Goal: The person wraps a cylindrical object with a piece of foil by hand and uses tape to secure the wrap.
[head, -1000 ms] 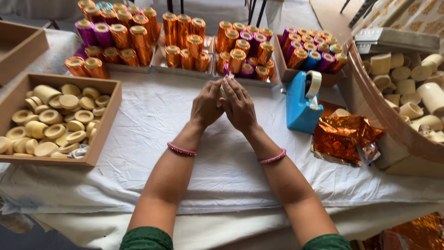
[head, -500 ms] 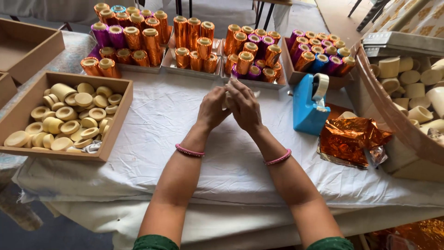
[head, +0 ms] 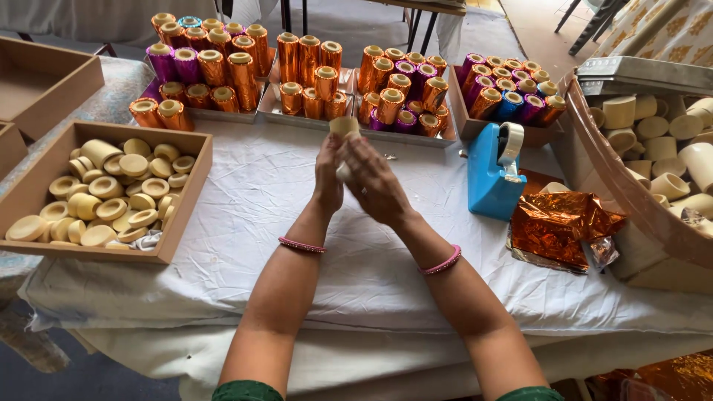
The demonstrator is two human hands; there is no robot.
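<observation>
Two hands, left hand [head: 329,172] and right hand [head: 373,186], hold one pale cardboard tube [head: 344,132] upright between them above the worktop [head: 260,193], fingers closed round it.

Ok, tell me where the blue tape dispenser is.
In the head view, the blue tape dispenser stands on the white cloth to the right of the right hand, just behind the crumpled orange foil.

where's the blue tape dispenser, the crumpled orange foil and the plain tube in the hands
blue tape dispenser [head: 490,180], head view, on its blue side wall
crumpled orange foil [head: 561,225], head view, on its creased middle
plain tube [head: 344,127], head view, on its top end above the fingers
</observation>
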